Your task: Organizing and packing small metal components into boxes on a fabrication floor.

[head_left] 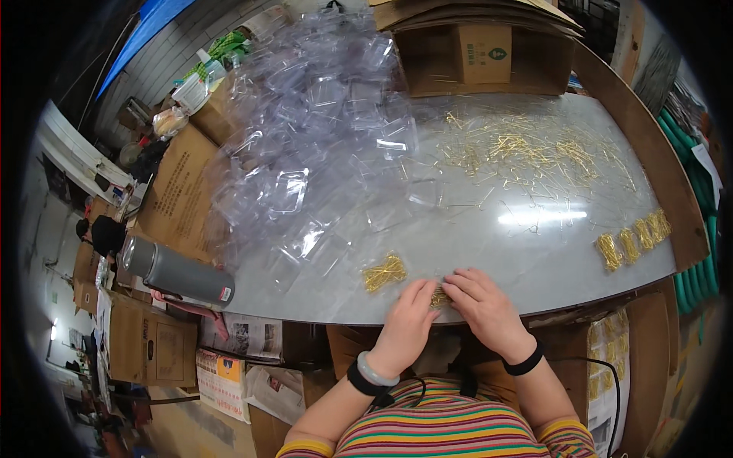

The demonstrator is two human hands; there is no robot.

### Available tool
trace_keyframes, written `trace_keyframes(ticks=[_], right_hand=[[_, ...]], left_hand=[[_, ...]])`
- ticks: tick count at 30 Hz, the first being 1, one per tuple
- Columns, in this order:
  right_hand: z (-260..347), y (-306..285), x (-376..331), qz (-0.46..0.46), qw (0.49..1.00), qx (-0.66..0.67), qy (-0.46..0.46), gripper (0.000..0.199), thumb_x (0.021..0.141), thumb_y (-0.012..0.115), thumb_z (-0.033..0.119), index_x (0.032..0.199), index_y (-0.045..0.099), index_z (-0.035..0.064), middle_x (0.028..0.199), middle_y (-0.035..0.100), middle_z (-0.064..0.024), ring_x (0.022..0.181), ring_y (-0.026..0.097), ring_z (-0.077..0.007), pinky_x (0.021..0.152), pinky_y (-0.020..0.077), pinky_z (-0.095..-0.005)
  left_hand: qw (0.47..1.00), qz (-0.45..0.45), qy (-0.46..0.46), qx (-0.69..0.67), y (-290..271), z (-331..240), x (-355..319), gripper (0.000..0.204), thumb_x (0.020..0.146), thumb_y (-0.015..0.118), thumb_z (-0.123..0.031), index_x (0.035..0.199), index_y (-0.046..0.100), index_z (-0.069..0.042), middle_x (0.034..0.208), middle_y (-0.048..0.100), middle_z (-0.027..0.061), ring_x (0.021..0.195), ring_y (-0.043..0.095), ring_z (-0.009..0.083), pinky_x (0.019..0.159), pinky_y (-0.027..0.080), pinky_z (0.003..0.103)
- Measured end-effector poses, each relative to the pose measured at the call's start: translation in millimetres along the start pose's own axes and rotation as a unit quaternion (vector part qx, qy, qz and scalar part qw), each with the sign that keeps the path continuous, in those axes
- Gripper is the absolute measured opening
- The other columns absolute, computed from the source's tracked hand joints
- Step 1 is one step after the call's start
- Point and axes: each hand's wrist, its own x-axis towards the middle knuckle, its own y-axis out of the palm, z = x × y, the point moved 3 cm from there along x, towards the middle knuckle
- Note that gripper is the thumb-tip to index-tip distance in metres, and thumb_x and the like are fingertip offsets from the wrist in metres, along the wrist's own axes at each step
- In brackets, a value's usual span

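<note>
At the near edge of the grey table (336,294), my left hand (407,324) and my right hand (487,314) close in from both sides on a small bundle of gold wire hooks (439,296). The fingers of both hands are curled against it and cover part of it. Just left of my left hand lies a clear pack of gold hooks (384,272). Farther off, loose gold hooks (527,149) are spread in a wide heap. Several bundled packs of hooks (629,244) stand in a row by the right edge.
A large heap of clear plastic boxes (305,137) covers the table's left and back. A grey bottle (179,273) lies at the left edge. Cardboard (427,61) stands at the back, and a cardboard wall (649,137) borders the right. More hook packs (607,351) lie below, right.
</note>
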Motion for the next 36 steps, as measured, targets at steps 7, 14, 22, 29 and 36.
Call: trace_keyframes(ticks=[7, 14, 22, 29, 36], right_hand=[[-6.2, -7.8, -3.5, -0.005, 0.997, 0.061, 0.053, 0.039, 0.084, 0.058, -0.005, 0.122, 0.059, 0.0001, 0.128, 0.058, -0.0153, 0.122, 0.054, -0.0347, 0.101, 0.0462, -0.0419], [2.9, 0.1, -14.9, -0.115, 0.968, 0.137, 0.173, 0.049, 0.088, 0.049, -0.010, 0.137, 0.043, -0.0045, 0.145, 0.038, -0.0278, 0.131, 0.043, -0.0449, 0.109, 0.0386, -0.0444], [9.3, -5.4, -0.1, -0.038, 0.987, 0.084, 0.129, 0.059, 0.082, 0.059, -0.007, 0.138, 0.039, -0.0072, 0.142, 0.040, -0.0267, 0.132, 0.040, -0.0456, 0.111, 0.0358, -0.0487], [-9.4, -8.9, -8.3, -0.014, 0.988, 0.089, 0.129, 0.054, 0.083, 0.059, -0.007, 0.135, 0.043, -0.0055, 0.137, 0.047, -0.0245, 0.124, 0.048, -0.0426, 0.106, 0.0405, -0.0479], [16.7, 12.5, -4.8, -0.075, 0.975, 0.137, 0.159, 0.049, 0.087, 0.050, -0.010, 0.136, 0.041, -0.0056, 0.146, 0.035, -0.0290, 0.135, 0.038, -0.0455, 0.111, 0.0357, -0.0469]], left_hand=[[0.999, 0.025, 0.004, -0.020, 4.8, -8.2, 13.4, 0.053, 0.084, 0.067, -0.001, 0.133, 0.050, 0.002, 0.129, 0.050, 0.0230, 0.117, 0.051, 0.0419, 0.097, 0.045, 0.044], [0.990, 0.030, 0.092, 0.098, 23.0, -3.7, 12.2, 0.062, 0.086, 0.065, -0.002, 0.141, 0.039, 0.007, 0.145, 0.037, 0.0259, 0.137, 0.032, 0.0470, 0.111, 0.032, 0.051], [0.982, 0.086, 0.109, 0.127, 25.8, -0.6, 14.8, 0.058, 0.088, 0.059, 0.000, 0.141, 0.037, 0.007, 0.143, 0.036, 0.0267, 0.138, 0.032, 0.0466, 0.113, 0.028, 0.056], [0.987, 0.062, 0.096, 0.115, 29.4, 3.5, 11.9, 0.053, 0.088, 0.058, 0.000, 0.138, 0.041, 0.008, 0.137, 0.038, 0.0255, 0.133, 0.036, 0.0460, 0.112, 0.031, 0.054], [0.982, 0.051, 0.110, 0.142, 34.5, 1.9, 9.9, 0.045, 0.089, 0.049, 0.000, 0.132, 0.044, 0.014, 0.139, 0.039, 0.0272, 0.136, 0.036, 0.0439, 0.114, 0.031, 0.052]])
